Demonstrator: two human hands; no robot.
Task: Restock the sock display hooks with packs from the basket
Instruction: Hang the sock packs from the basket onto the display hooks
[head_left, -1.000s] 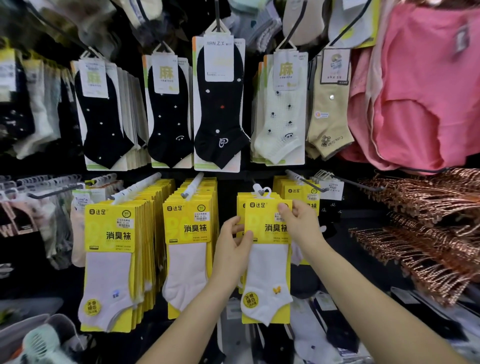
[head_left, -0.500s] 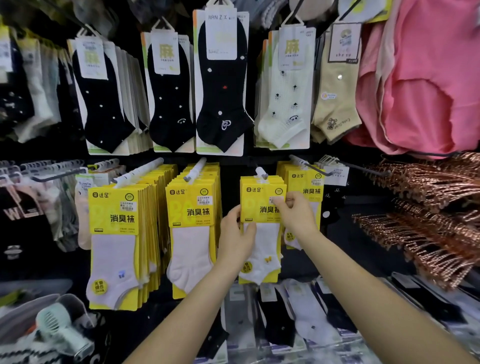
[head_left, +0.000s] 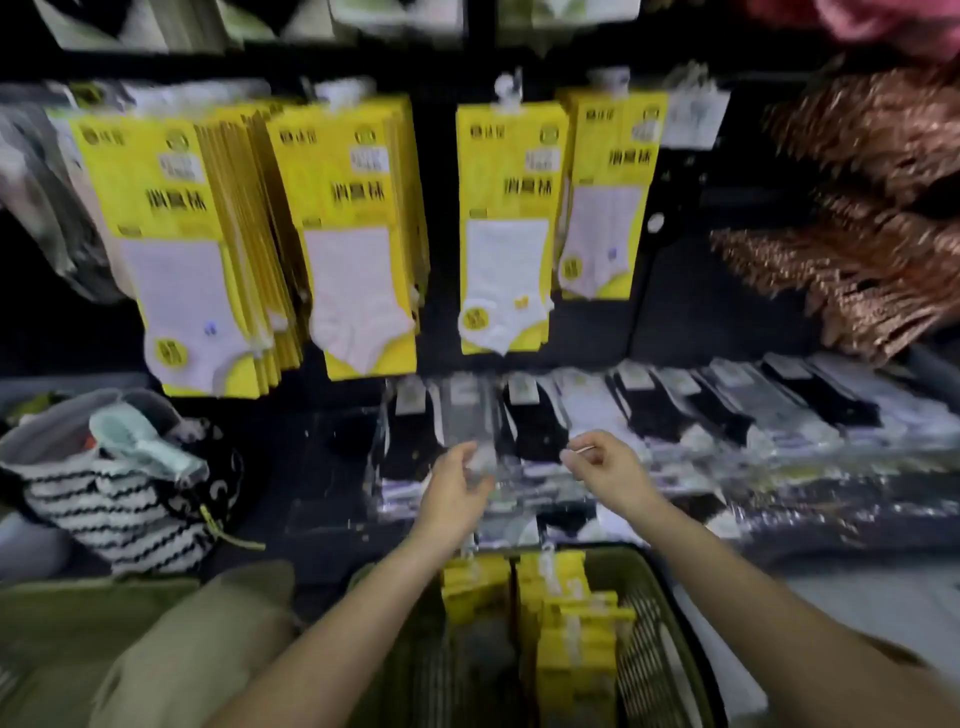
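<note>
Four hanging stacks of yellow sock packs (head_left: 509, 218), one basket (head_left: 649, 639), two hands (head_left: 452, 493).

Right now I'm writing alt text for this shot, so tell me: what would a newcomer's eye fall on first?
The bright yellow sock packs, hanging in four bunches across the upper half, stand out most against the dark rack. Below them, more yellow packs stand in the basket at bottom centre, with the left hand and right hand just above it. A coppery mass of hangers fills the right edge.
</note>
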